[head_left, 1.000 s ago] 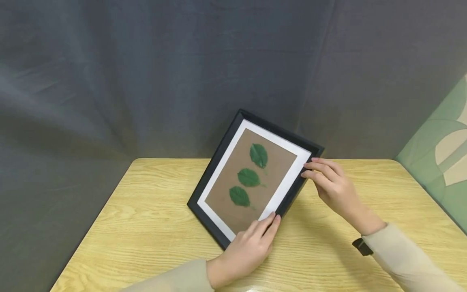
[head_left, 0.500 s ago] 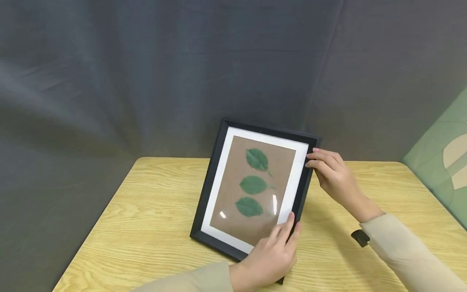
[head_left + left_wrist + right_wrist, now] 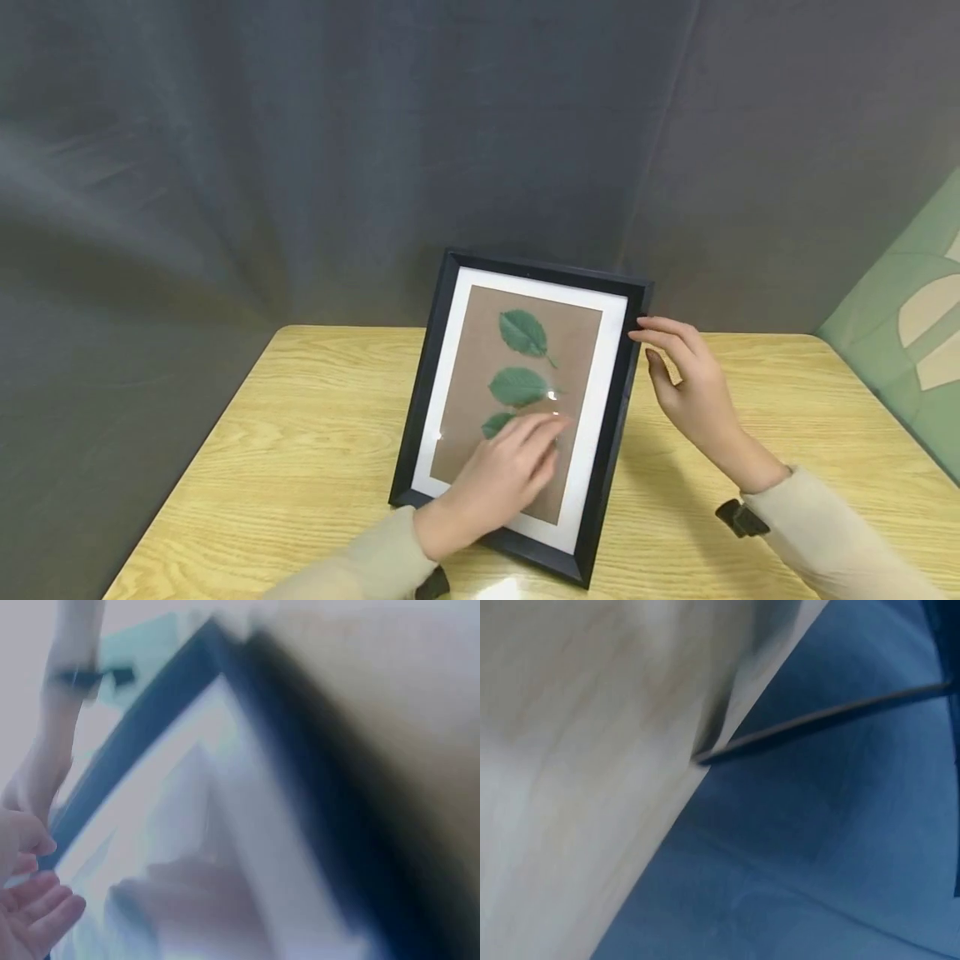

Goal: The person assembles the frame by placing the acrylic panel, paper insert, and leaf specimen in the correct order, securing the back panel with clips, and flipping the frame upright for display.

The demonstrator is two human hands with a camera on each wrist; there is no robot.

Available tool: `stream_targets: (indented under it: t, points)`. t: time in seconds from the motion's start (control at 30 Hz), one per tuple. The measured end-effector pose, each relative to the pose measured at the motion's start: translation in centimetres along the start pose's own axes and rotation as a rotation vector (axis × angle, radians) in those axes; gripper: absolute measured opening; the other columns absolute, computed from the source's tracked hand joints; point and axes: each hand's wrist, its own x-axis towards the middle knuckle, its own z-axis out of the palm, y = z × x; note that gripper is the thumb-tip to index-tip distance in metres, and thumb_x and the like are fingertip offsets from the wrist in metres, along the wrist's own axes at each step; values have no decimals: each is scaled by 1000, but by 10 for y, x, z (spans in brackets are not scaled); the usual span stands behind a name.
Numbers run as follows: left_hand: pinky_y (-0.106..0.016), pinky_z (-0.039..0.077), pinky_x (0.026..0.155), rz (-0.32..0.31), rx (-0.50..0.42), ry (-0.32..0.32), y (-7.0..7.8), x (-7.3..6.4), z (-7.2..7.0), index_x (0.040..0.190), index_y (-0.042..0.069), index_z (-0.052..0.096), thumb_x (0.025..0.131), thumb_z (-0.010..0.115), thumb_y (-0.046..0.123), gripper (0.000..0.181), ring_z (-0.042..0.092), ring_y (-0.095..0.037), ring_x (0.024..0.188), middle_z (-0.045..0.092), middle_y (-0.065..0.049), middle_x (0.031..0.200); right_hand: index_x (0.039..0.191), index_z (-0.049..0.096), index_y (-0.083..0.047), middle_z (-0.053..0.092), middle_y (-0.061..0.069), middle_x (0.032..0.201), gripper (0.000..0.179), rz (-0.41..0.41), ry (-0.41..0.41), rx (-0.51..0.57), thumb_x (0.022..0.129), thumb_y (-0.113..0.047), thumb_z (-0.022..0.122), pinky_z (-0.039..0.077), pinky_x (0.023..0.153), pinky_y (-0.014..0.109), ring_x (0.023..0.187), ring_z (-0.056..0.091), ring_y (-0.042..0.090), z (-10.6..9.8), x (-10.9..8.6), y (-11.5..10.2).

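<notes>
A black picture frame (image 3: 615,417) with a white mat stands on the table, tilted back and turned a little. Behind its glass are green leaves (image 3: 522,332) on a brown backing; the lowest is partly covered. My left hand (image 3: 495,479) is in front of the glass, fingers loosely bent and holding nothing; contact cannot be told. My right hand (image 3: 693,392) is at the frame's upper right edge, fingertips at the border, thumb apart. A thin support leg (image 3: 825,724) runs from the frame's back to the tabletop in the right wrist view.
The wood-grain table (image 3: 300,417) has rounded far corners. Behind it hangs a dark grey curtain (image 3: 360,167). A green and beige patterned panel (image 3: 900,333) rises on the right. Each wrist carries a dark strap (image 3: 742,518).
The frame has turned more upright and its lower edge has come nearer. My left hand has left the right border and moved left over the glass. My right thumb has come away from the frame.
</notes>
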Motion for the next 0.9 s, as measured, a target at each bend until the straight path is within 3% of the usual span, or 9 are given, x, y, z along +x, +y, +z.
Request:
stream_targets:
  t: [0.1, 0.2, 0.3, 0.37, 0.47, 0.57, 0.73, 0.9]
  points:
    - [-20, 54, 88, -114, -115, 14, -25, 1, -18, 123, 2, 59, 86, 67, 7, 38, 65, -18, 103, 65, -9, 117, 111, 59, 12, 61, 4, 114, 42, 228, -1, 146, 73, 30, 57, 41, 93, 4, 114, 50, -6, -3, -3, -10]
    - [-26, 56, 85, -281, -242, 37, -51, 1, -34, 122, 1, 60, 85, 67, 2, 37, 66, -21, 97, 66, -11, 112, 119, 54, 1, 56, -13, 116, 39, 545, -72, 418, 84, 17, 57, 46, 86, 4, 107, 54, -7, -9, -4, -14]
    - [-33, 57, 83, -462, -361, 54, -76, 0, -48, 120, 0, 61, 85, 67, 1, 36, 67, -24, 94, 67, -14, 107, 126, 44, -13, 55, -14, 114, 37, 862, -179, 702, 93, 1, 56, 49, 86, 8, 103, 57, -6, -16, -7, -11]
    - [-37, 57, 84, -582, -443, 55, -92, 0, -55, 121, 0, 60, 85, 67, 1, 37, 66, -27, 95, 67, -16, 107, 128, 39, -13, 53, -11, 115, 37, 1001, -259, 827, 96, -6, 55, 51, 88, 11, 103, 59, -4, -19, -10, -7]
    - [-41, 55, 89, -740, -525, 30, -113, -3, -64, 126, 3, 58, 87, 66, 4, 40, 64, -28, 101, 67, -17, 112, 134, 32, -7, 51, -10, 118, 41, 1091, -385, 886, 98, -12, 52, 51, 91, 14, 106, 58, -2, -22, -18, -4]
    - [-41, 52, 92, -827, -556, 3, -131, -8, -67, 129, 4, 56, 89, 66, 8, 42, 62, -28, 106, 65, -17, 116, 137, 27, 0, 51, -10, 119, 46, 1106, -463, 886, 99, -14, 50, 51, 92, 15, 107, 58, 0, -22, -25, -4]
    - [-40, 51, 94, -857, -602, -64, -151, -19, -67, 134, 4, 51, 90, 66, 14, 47, 60, -31, 111, 61, -19, 120, 141, 21, 8, 51, -5, 120, 56, 1124, -550, 841, 99, -16, 50, 51, 92, 16, 106, 58, 1, -21, -30, -10]
    - [-38, 53, 94, -878, -732, -142, -160, -28, -62, 137, 1, 48, 93, 62, 17, 48, 58, -29, 112, 57, -23, 126, 143, 17, 11, 47, 9, 129, 65, 1153, -641, 766, 98, -18, 54, 51, 93, 16, 104, 58, 0, -18, -33, -19]
